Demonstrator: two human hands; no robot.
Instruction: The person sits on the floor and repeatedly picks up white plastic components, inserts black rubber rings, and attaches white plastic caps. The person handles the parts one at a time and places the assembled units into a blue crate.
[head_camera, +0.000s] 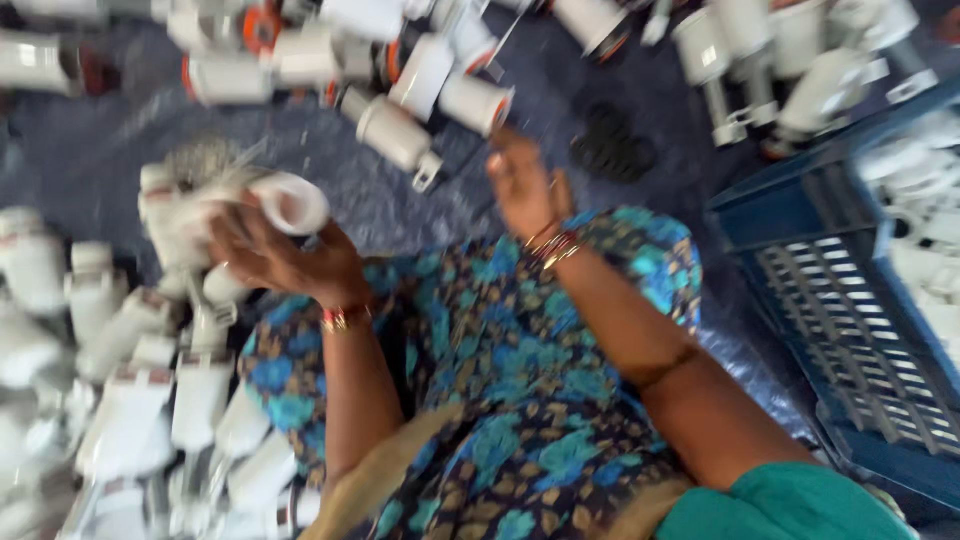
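Note:
My left hand (275, 255) grips a white plastic pipe fitting (235, 210) with a round open end, held above my left knee. My right hand (525, 185) reaches forward over the blue floor sheet, fingers loosely apart, holding nothing that I can see. Just beyond it lies a white cylindrical fitting (395, 135) among others with orange rings (475, 100). Bangles circle both wrists. The picture is blurred by motion.
Heaps of white fittings lie along the left side (130, 400) and across the top (300, 50). A blue slatted plastic crate (850, 320) stands at the right with fittings in its far part. A small black object (612, 145) rests on the sheet.

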